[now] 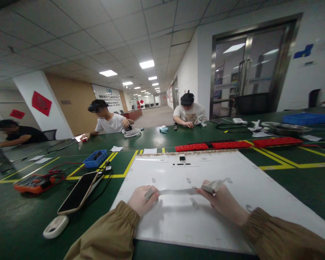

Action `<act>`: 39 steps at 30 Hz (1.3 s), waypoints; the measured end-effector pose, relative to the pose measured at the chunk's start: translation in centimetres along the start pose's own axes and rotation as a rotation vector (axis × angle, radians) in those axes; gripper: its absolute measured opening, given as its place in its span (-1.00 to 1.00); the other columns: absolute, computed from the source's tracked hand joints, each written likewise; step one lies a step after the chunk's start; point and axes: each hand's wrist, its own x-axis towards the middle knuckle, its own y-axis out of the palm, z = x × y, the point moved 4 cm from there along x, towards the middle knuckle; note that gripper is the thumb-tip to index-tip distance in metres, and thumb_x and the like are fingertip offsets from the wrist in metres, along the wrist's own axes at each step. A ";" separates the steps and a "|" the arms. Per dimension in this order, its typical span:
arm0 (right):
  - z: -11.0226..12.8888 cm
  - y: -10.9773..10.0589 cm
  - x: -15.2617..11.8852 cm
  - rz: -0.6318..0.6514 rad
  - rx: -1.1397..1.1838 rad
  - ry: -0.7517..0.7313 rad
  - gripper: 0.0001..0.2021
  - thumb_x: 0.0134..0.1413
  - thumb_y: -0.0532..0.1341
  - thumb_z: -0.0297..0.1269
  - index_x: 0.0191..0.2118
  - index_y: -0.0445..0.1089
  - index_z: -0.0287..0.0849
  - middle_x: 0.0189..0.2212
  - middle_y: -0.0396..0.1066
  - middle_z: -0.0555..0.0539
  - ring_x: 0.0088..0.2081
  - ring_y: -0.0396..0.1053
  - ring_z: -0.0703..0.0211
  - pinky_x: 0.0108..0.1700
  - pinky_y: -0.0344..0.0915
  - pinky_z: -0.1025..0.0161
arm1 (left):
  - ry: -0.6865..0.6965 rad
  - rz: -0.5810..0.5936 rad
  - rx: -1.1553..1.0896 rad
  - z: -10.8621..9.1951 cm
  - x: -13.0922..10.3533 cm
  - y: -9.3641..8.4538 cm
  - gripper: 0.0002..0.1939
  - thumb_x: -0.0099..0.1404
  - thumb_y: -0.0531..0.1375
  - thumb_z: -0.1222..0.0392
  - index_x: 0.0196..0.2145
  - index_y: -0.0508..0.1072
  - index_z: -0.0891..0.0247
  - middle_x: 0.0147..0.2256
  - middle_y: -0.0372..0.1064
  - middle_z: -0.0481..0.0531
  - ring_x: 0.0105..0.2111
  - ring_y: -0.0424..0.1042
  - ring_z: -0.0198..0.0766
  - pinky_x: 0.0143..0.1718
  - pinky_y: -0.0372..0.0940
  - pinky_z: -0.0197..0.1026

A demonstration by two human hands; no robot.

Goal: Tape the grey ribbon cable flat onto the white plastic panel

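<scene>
My left hand point(141, 202) is closed on one end of a thin grey strip point(176, 191), and a flat grey piece of it shows above the thumb. The other end is pinched in my right hand point(223, 203), where a crumpled, paler length sticks out past the fingers. Between the two hands the strip runs nearly straight across, over a large white panel point(168, 225). I cannot make out whether it is tape or cloth. The panel lies flat under both hands, with small clips or marks on its surface and a dark slot near its far edge.
On the left lie a phone point(78, 193), a white oval object point(55, 226), an orange multimeter point(34, 183) with red leads and a blue tray point(95, 159). Red power strips point(227, 144) run beyond the panel. Two co-workers point(188, 110) point(108, 121) sit across the green table point(141, 137).
</scene>
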 end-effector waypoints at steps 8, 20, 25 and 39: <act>-0.3 0.3 -0.1 0.000 0.120 0.067 -0.64 0.15 0.04 0.00 -0.52 0.25 -0.14 -0.69 0.20 0.05 -0.62 0.22 0.23 -0.49 0.20 0.26 | -0.065 -0.040 -0.059 0.2 -0.1 -0.2 -0.64 0.36 -0.09 0.11 -0.42 0.42 0.24 -0.50 0.39 -0.01 -0.46 0.38 -0.29 -0.37 0.24 -0.29; -1.1 0.6 -0.4 -0.019 0.116 0.057 -0.70 0.21 0.00 -0.08 -0.33 0.31 -0.18 -0.64 0.27 0.03 -0.63 0.26 0.25 -0.54 0.22 0.30 | -0.297 -0.283 -0.302 2.8 -0.3 0.6 -0.70 0.31 0.07 0.08 -0.14 0.48 0.27 -0.43 0.43 0.01 -0.55 0.34 -0.35 -0.53 0.26 -0.33; 0.0 0.1 -0.6 0.002 0.136 -0.073 -0.81 0.13 0.08 -0.26 -0.23 0.40 -0.17 -0.43 0.43 -0.07 -0.48 0.35 0.19 -0.43 0.29 0.27 | -0.135 -0.422 -0.292 1.8 0.4 -0.6 -0.80 0.29 0.10 0.18 -0.28 0.50 0.29 -0.38 0.39 0.04 -0.43 0.37 -0.33 -0.44 0.29 -0.32; 0.5 -0.1 -0.3 0.032 0.247 -0.089 -0.60 0.01 0.04 -0.47 -0.03 0.44 -0.18 -0.07 0.43 -0.14 -0.02 0.35 0.05 0.05 0.25 0.08 | -0.109 -0.415 -0.254 2.3 0.0 -0.7 -0.84 0.29 0.09 0.31 -0.19 0.43 0.23 -0.32 0.38 0.00 -0.33 0.39 -0.34 -0.32 0.30 -0.33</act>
